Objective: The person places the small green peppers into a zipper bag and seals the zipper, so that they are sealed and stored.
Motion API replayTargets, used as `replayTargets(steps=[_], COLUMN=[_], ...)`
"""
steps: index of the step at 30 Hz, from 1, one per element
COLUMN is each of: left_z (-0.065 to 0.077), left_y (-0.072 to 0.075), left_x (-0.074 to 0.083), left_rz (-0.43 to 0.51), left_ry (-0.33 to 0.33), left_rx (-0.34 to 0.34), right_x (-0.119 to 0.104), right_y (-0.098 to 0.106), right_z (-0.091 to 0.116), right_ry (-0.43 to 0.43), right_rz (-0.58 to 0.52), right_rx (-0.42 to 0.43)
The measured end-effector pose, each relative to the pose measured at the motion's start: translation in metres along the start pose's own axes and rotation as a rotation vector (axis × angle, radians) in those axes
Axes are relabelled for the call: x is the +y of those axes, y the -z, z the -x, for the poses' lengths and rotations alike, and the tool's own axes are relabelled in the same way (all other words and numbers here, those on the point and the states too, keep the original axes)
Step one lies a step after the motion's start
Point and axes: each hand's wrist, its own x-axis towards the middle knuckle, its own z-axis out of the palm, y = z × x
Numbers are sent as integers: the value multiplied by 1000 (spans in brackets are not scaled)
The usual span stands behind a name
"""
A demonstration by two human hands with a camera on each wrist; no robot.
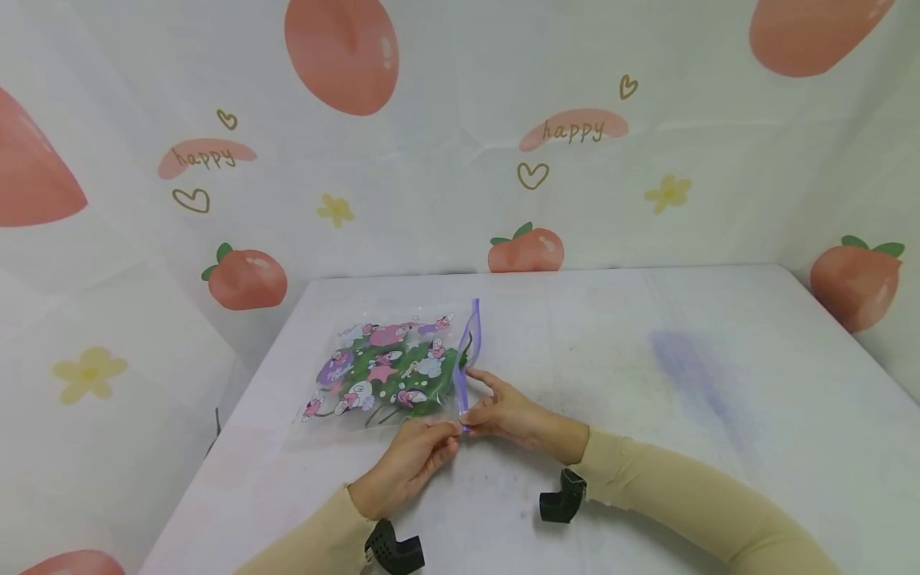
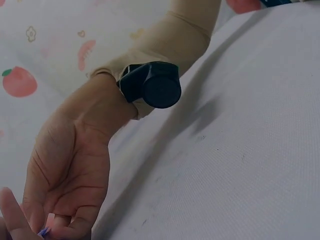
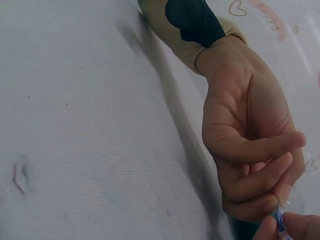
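A clear zip bag (image 1: 388, 371) printed with pink and purple cartoon figures lies flat left of centre. Something green with thin stems fills it; its exact kind is hidden by the print. Along the bag's right side runs a purple zip strip (image 1: 461, 391), whose two edges bow apart in its far half. My left hand (image 1: 413, 463) pinches the strip's near end between thumb and fingers. Right beside it, my right hand (image 1: 513, 415) pinches the same end, its index finger touching the strip higher up. Both wrist views show a bit of purple strip (image 2: 44, 232) between fingertips.
The bag lies on a white-covered table (image 1: 611, 343) with a faint purple stain (image 1: 693, 379) at right. Behind it hangs a white cloth (image 1: 446, 176) printed with peaches, hearts and flowers. A black wrist camera (image 1: 563, 497) sits on the right sleeve, another (image 1: 395, 548) on the left.
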Motion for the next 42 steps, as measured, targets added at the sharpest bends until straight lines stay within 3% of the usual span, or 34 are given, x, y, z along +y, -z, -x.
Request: replayTargets(steps=[24, 42], left_z=[0, 0], left_y=[-1, -6], left_x=[1, -5], left_rz=[-23, -31], left_ry=[20, 32], left_rx=[-15, -59], right_x=[-23, -51], right_y=[19, 56], right_z=[-35, -69], right_ry=[-31, -7], right_rz=[2, 36], right_rx=[152, 309])
